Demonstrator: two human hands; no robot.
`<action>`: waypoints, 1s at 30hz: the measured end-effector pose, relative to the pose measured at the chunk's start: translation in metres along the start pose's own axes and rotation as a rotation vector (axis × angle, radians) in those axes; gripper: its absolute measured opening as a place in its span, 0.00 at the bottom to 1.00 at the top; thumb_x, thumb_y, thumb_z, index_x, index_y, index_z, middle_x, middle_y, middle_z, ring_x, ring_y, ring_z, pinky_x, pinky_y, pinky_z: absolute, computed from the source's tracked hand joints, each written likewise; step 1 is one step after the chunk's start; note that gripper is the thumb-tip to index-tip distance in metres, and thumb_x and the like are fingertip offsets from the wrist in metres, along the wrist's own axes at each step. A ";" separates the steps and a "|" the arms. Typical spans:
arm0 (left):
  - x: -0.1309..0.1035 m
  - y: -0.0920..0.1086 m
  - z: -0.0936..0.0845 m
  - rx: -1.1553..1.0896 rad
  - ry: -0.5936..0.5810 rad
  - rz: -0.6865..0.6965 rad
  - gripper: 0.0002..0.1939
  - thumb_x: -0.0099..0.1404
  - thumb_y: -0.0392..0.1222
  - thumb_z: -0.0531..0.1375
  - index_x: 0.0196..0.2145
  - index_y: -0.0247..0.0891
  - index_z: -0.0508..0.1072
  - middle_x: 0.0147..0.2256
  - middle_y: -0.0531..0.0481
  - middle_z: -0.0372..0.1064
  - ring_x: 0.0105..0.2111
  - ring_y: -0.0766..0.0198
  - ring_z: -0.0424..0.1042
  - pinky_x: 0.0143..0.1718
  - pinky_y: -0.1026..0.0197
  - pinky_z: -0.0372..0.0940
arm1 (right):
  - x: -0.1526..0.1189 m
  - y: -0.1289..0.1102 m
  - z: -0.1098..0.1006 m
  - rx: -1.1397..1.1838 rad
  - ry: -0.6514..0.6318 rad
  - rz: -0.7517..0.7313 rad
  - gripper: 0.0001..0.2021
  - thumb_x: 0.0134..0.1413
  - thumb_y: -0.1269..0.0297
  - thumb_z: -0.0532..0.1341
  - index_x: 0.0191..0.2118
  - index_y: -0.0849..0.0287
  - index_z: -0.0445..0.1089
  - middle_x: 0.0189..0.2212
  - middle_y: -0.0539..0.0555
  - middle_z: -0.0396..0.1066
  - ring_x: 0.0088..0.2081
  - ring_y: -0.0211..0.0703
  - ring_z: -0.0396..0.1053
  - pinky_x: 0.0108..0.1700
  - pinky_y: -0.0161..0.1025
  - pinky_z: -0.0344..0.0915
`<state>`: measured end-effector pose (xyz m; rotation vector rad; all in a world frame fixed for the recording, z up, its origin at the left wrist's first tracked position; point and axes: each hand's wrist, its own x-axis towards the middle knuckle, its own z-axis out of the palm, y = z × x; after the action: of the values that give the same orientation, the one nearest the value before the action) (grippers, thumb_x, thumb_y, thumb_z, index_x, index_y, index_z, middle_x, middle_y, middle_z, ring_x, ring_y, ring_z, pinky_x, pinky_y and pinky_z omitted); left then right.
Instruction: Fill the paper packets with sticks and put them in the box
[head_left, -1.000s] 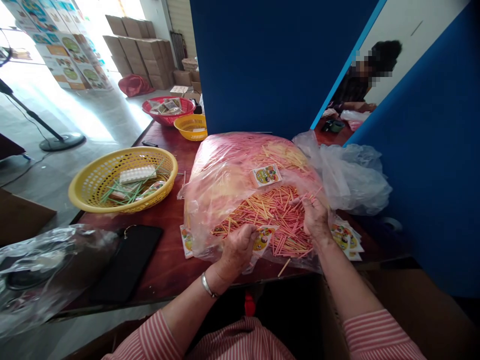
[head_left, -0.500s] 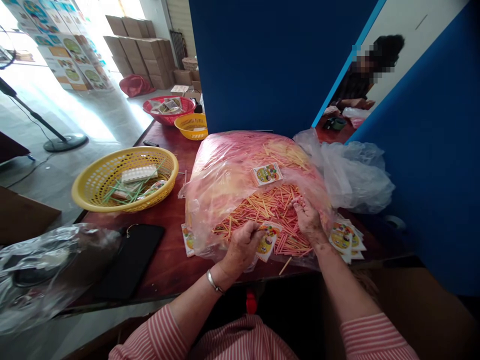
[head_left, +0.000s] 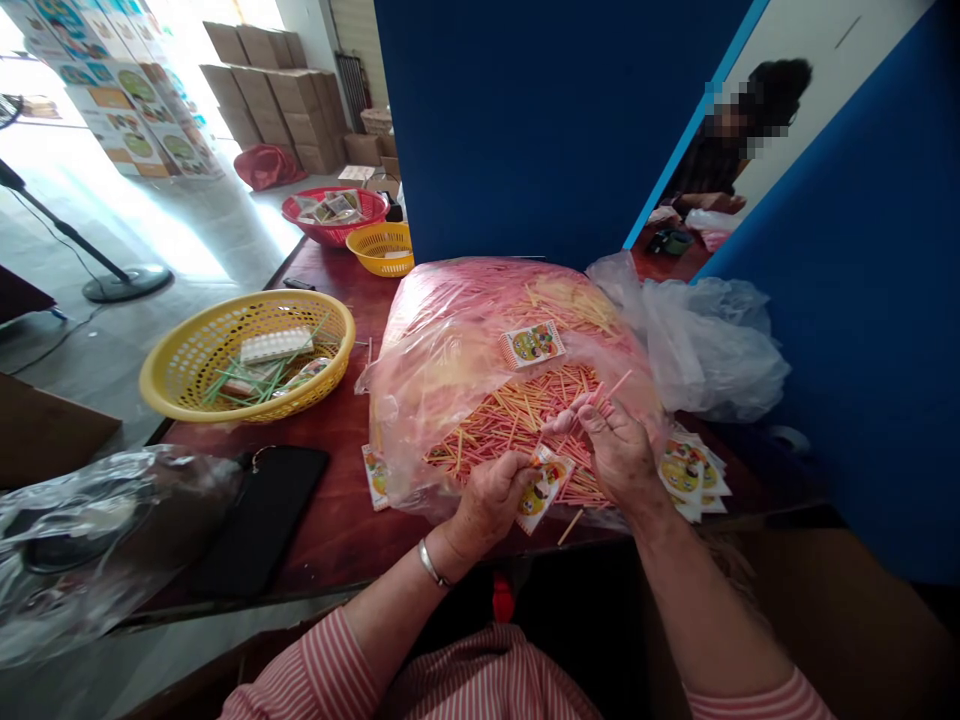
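My left hand pinches a small printed packet, held tilted near the table's front edge. Over the loose pink and yellow sticks, my right hand has its fingers closed around a few pink sticks, whose ends poke out. These sticks fill a large clear plastic bag that lies opened towards me. Another printed packet rests on top of the bag. More packets lie in a loose pile right of the bag, and one packet peeks out at its left.
A yellow basket with green sticks and packs stands left. Behind are a smaller yellow basket and a red basket. A black flat case lies front left. A blue partition rises behind; a person sits beyond it.
My right hand has lifted from the heap and turned, moving slightly towards my left hand, with pink sticks now showing in its fingers. The packet in my left hand has shifted a little right.
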<state>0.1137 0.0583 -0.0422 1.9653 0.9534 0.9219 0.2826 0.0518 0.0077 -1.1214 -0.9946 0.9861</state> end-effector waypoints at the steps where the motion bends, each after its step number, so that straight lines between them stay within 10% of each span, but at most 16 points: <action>1: 0.000 0.000 -0.001 0.005 0.008 0.012 0.07 0.65 0.39 0.53 0.33 0.38 0.69 0.25 0.53 0.69 0.23 0.70 0.65 0.26 0.68 0.59 | -0.001 0.000 0.000 -0.018 -0.011 0.008 0.06 0.58 0.60 0.57 0.36 0.55 0.67 0.28 0.49 0.74 0.35 0.42 0.74 0.44 0.45 0.69; 30: 0.000 0.016 -0.004 -0.211 0.013 -0.183 0.06 0.62 0.39 0.56 0.27 0.37 0.67 0.24 0.55 0.66 0.24 0.71 0.63 0.26 0.70 0.59 | -0.012 -0.024 -0.002 -0.211 -0.140 -0.051 0.11 0.60 0.56 0.55 0.38 0.55 0.70 0.34 0.52 0.75 0.41 0.44 0.72 0.50 0.47 0.66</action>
<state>0.1150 0.0519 -0.0266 1.6687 0.9832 0.8929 0.2841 0.0357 0.0298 -1.2061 -1.2571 0.9447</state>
